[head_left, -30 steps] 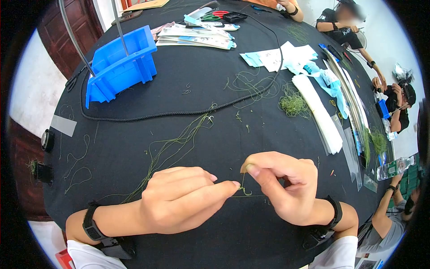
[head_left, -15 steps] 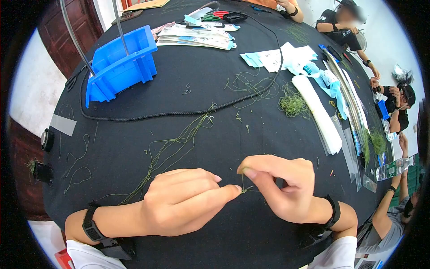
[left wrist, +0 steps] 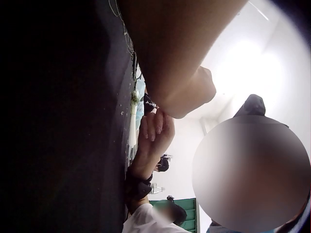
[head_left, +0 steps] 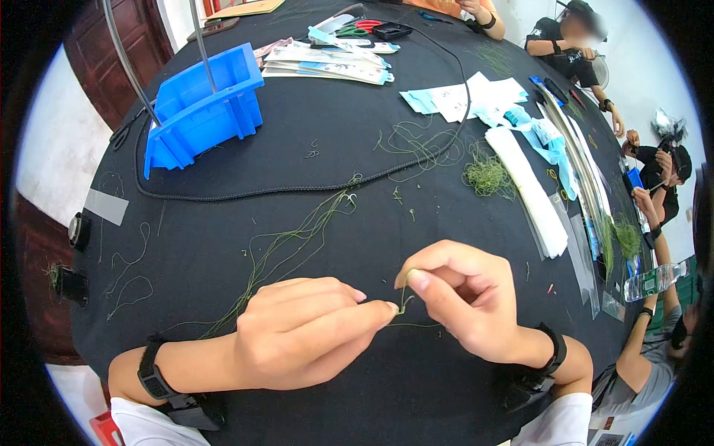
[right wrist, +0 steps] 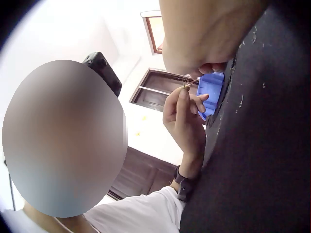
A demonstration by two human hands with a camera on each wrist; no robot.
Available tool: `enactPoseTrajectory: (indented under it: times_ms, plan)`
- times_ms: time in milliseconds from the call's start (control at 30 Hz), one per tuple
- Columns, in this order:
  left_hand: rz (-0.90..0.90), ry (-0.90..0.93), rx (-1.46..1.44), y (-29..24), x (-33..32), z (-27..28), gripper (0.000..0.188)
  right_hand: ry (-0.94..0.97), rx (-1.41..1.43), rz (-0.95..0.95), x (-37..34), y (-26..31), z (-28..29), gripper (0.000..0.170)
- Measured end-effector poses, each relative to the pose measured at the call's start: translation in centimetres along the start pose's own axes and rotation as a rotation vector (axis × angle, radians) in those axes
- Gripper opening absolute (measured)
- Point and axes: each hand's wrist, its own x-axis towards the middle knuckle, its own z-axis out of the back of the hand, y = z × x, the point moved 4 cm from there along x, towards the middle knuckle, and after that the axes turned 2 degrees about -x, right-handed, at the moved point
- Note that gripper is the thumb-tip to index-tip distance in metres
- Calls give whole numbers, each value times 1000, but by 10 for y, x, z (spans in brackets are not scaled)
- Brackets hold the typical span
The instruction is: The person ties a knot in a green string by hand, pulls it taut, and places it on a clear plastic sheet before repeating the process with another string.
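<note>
Well, on my feed a blue bin (head_left: 201, 128) sits far left on the black-covered table (head_left: 190, 249); my left hand (head_left: 305, 334) pinches the green line (head_left: 403, 297), which rises to my right hand (head_left: 465, 301), its thumb and forefinger clamped on it. Beyond lies a green tangle (head_left: 487, 178).

The person's L hand (head_left: 309, 331), back up w/ index extended, & R hand (head_left: 468, 297), other fingers curled in, face each other, tips near but apart, each w/ a thumb-&-index pinch grip, L forearm (head_left: 197, 364) & R forearm (head_left: 574, 364) coming in from opp. sides.
</note>
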Motion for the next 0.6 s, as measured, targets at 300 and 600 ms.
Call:
enactPoseTrajectory:
  times_ms: [300, 600]
  plan:
    - [58, -62, -37, 6, -2, -1, 24, -14, -309, 393, 0, 8, -1, 13]
    - [128, -44, -31, 5, 0, 3, 20, -43, -421, 363, -3, 9, -4, 18]
